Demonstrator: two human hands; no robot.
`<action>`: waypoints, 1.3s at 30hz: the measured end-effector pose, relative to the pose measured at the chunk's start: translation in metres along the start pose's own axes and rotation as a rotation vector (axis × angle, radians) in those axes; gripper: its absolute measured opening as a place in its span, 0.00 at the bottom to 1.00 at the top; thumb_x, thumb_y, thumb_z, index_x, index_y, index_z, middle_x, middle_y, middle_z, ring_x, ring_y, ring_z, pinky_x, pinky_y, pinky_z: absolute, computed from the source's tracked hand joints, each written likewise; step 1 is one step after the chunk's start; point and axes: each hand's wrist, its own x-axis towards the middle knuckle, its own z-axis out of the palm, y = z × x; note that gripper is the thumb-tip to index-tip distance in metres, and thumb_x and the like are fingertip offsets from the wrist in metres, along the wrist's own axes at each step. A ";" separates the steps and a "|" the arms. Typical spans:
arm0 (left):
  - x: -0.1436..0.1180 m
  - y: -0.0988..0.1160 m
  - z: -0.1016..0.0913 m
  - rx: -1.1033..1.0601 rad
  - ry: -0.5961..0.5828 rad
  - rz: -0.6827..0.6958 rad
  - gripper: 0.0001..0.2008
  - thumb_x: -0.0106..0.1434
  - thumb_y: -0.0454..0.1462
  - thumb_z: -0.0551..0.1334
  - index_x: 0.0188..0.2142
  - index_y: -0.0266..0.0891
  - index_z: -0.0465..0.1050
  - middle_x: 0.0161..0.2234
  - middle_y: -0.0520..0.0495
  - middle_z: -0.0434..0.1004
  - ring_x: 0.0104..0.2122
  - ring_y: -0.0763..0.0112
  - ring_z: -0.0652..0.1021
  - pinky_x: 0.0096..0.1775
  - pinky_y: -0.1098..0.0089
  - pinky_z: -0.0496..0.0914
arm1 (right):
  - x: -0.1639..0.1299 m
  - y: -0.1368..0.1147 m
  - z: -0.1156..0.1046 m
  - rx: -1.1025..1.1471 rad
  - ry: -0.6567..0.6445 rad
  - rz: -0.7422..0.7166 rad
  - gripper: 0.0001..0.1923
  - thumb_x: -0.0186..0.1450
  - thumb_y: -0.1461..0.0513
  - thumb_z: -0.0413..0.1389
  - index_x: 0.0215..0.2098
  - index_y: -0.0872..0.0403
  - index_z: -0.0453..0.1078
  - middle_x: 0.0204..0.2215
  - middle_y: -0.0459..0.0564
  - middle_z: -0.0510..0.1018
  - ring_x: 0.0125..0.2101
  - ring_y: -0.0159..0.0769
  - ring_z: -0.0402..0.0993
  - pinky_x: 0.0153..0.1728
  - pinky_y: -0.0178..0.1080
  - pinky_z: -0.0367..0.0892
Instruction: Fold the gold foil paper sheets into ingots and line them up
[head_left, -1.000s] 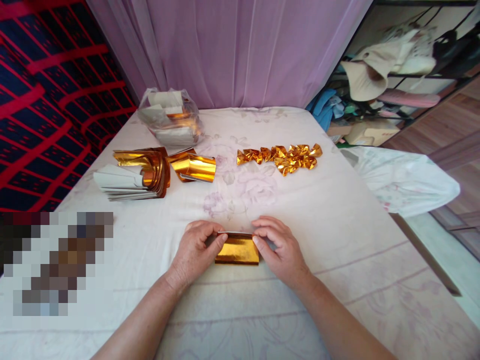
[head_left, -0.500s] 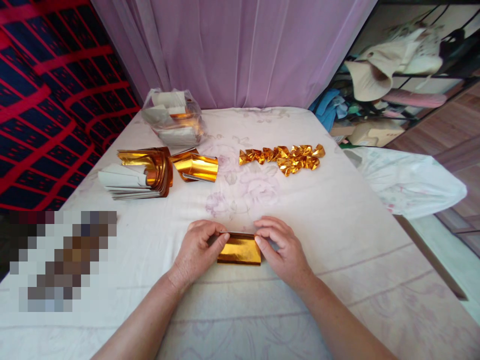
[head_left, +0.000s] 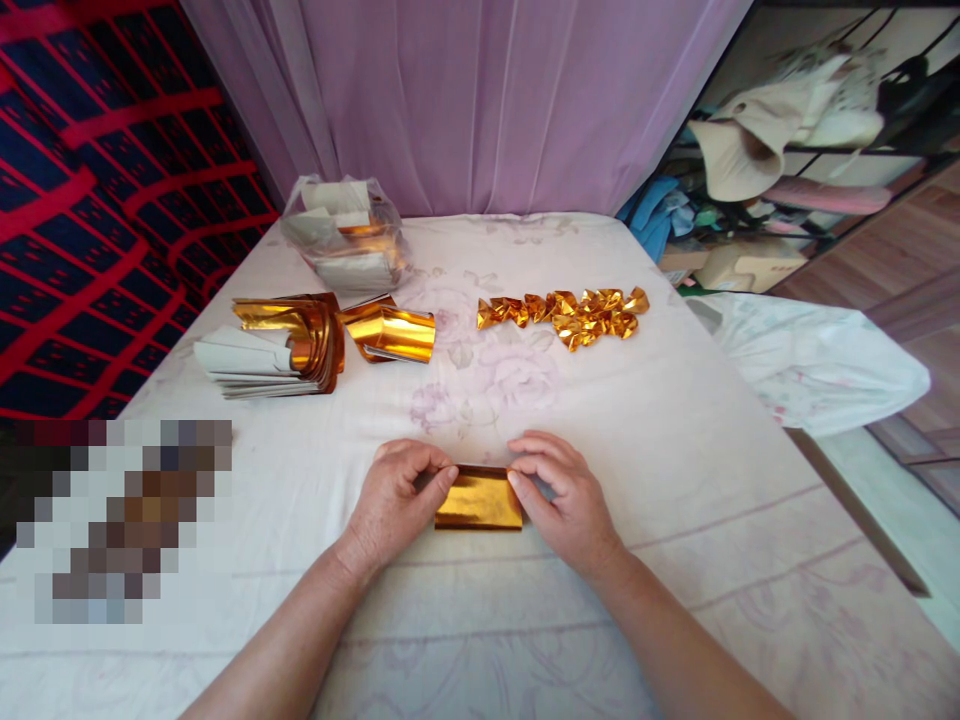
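Observation:
A sheet of gold foil paper point(head_left: 478, 502) lies in front of me, its far edge folded over. My left hand point(head_left: 401, 495) pinches the far left corner between thumb and forefinger. At the far right corner, my right hand point(head_left: 564, 500) grips the same fold, thumb on top and the other fingers loosely curled. Beyond my hands, to the right, several folded gold foil pieces point(head_left: 596, 315) sit in a cluster. Gold foil sheets point(head_left: 394, 335) lie curled at the left, beside a thicker stack of sheets with pale backs point(head_left: 251, 360).
A clear plastic bag point(head_left: 345, 235) of more foil sheets stands at the table's far left. The table wears a pale floral cloth point(head_left: 480, 630). A purple curtain point(head_left: 465, 110) hangs behind it. Shelves with hats point(head_left: 739, 160) and a white cloth bundle point(head_left: 840, 360) are off the right side.
The far edge of the gold foil paper has turned over slightly more, and its pale underside strip no longer shows. Both hands keep nearly the same place.

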 end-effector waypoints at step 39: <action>0.001 0.003 0.001 0.063 -0.025 0.023 0.13 0.63 0.38 0.60 0.22 0.40 0.69 0.21 0.54 0.73 0.25 0.72 0.72 0.34 0.68 0.63 | -0.001 -0.002 0.003 -0.034 -0.003 0.072 0.08 0.65 0.62 0.53 0.30 0.50 0.73 0.38 0.50 0.81 0.45 0.42 0.75 0.47 0.48 0.68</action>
